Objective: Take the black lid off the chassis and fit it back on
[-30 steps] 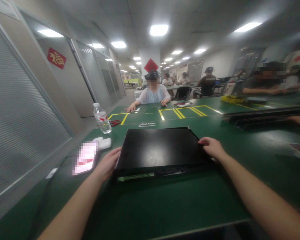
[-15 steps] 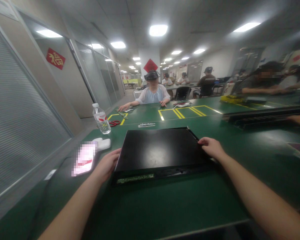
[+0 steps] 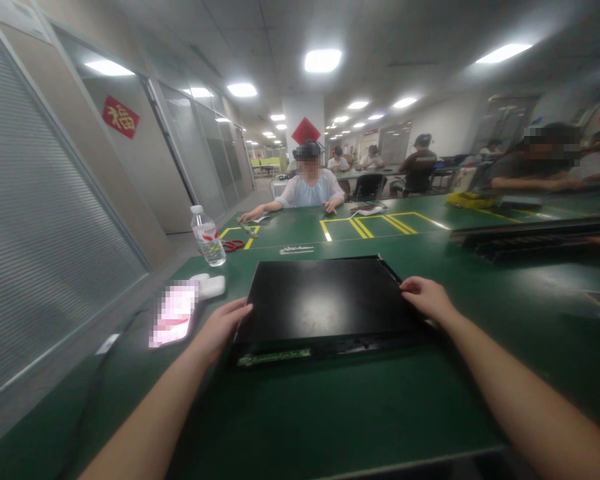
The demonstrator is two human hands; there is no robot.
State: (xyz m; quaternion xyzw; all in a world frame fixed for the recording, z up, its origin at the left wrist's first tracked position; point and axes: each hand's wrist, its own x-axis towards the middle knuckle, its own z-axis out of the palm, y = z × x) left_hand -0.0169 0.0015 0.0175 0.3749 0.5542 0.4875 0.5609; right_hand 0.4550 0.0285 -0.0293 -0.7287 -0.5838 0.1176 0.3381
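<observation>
A flat black LCD panel [image 3: 320, 300] lies on the green table in front of me, with a light reflected on its glossy face. Along its near edge runs a narrow green circuit board strip [image 3: 275, 357]. My left hand [image 3: 225, 327] grips the panel's left edge, fingertips over the rim and the other fingers partly hidden by the side. At the right edge, my right hand [image 3: 427, 298] pinches the frame between thumb and fingers. A thin dark strip at the far right corner stands slightly off the panel.
To the left are a phone [image 3: 175, 313], a white case [image 3: 213, 287], a water bottle [image 3: 209, 237] and red-handled scissors [image 3: 233, 245]. Small white strips [image 3: 296, 249] lie beyond the panel. A person [image 3: 310, 187] sits opposite; dark stacked frames [image 3: 520, 240] stand at right.
The view has shifted slightly, moving the scene to the right. My left fingertips have come up further over the panel's left rim. My right hand keeps its hold.
</observation>
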